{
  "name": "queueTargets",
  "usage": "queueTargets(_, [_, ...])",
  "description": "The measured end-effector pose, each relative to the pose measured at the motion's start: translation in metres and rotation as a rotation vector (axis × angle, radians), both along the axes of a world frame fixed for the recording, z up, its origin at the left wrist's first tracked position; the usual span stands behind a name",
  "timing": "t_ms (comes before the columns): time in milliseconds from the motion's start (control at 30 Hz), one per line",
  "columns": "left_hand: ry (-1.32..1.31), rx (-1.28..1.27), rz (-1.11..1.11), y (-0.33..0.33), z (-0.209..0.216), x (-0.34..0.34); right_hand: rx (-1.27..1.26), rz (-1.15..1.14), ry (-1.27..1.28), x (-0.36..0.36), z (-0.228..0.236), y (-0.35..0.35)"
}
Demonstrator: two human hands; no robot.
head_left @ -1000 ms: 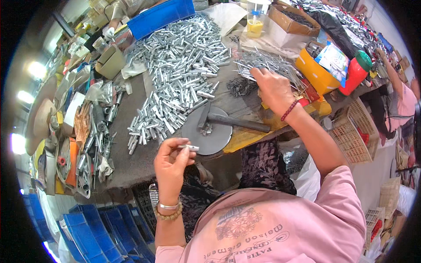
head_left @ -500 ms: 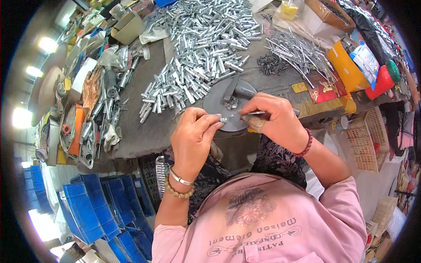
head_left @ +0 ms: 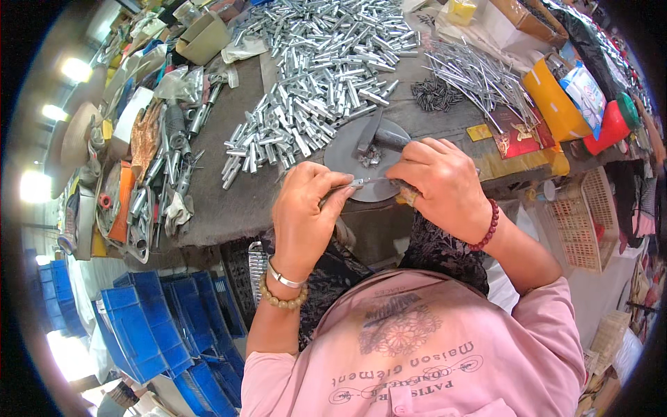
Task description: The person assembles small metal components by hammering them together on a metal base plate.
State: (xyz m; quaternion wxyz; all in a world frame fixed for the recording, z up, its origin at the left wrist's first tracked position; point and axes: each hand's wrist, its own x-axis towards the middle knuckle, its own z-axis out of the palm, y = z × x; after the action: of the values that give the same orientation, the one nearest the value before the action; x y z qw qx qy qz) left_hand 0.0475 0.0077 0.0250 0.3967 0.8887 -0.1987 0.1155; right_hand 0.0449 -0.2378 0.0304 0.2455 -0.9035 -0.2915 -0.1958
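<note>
My left hand [head_left: 310,212] pinches a small silver metal piece [head_left: 358,183] between thumb and fingertips. My right hand [head_left: 445,184] is closed on a thin metal rod [head_left: 379,180], whose end meets the silver piece; most of the rod is hidden in the fingers. Something brown and worn shows at the right fingertips, but I cannot make out what it is. Just beyond my hands is a round grey plate [head_left: 340,149]. On it lies a hammer [head_left: 369,132], its handle running behind my right hand, with small shiny metal bits [head_left: 369,157] beside its head.
A large heap of silver metal tubes [head_left: 313,90] covers the table beyond. To the right are long thin rods [head_left: 472,73], small dark pins [head_left: 436,94] and a red booklet [head_left: 517,135]. Tools [head_left: 174,149] crowd the left; blue bins [head_left: 142,326] stand below, a beige basket [head_left: 587,219] lower right.
The rod in my right hand has come against the silver piece, where a small gap showed before. My right hand has turned slightly, knuckles higher. My left hand keeps its pinch.
</note>
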Motion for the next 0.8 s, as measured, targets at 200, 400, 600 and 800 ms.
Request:
queueTargets(200, [-0.001, 0.000, -0.041, 0.006, -0.009, 0.005, 0.024, 0.038, -0.029, 0.006, -0.004, -0.002])
queueTargets(400, [0.077, -0.075, 0.017, 0.002, -0.009, 0.001, -0.107, 0.087, -0.082, 0.009, 0.000, -0.003])
queueTargets(600, [0.052, -0.073, 0.012, 0.001, -0.010, 0.000, -0.154, 0.095, -0.106, 0.009, -0.001, -0.004])
queueTargets(800, [0.053, -0.098, -0.044, 0.000, -0.007, 0.002, -0.189, 0.104, -0.166, 0.008, 0.000, 0.007])
